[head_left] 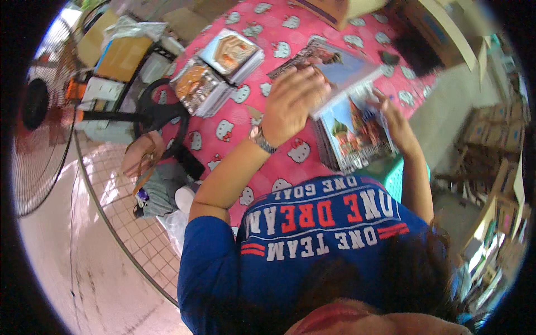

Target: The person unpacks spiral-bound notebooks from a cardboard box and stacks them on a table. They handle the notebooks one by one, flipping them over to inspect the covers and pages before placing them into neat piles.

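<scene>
My left hand [293, 103], with a watch on the wrist, lies with fingers stretched over the left edge of a glossy picture-covered booklet [349, 70]. That booklet seems to be in a clear wrapper and rests tilted above a stack of similar booklets [357, 137], whose top cover shows colourful domes. My right hand [395, 121] is at the right side of this stack, fingers apart and reaching toward the upper booklet's near edge. Blur hides whether its fingertips touch. A further picture cover [301, 58] shows beneath the upper booklet on the far left side.
Two more booklet stacks [231, 53] [198, 86] stand at the left on the pink patterned tablecloth [298, 151]. Cardboard boxes [335, 11] line the far edge. A standing fan [44, 114] is at far left; a teal plastic chair [395, 180] shows by my right arm.
</scene>
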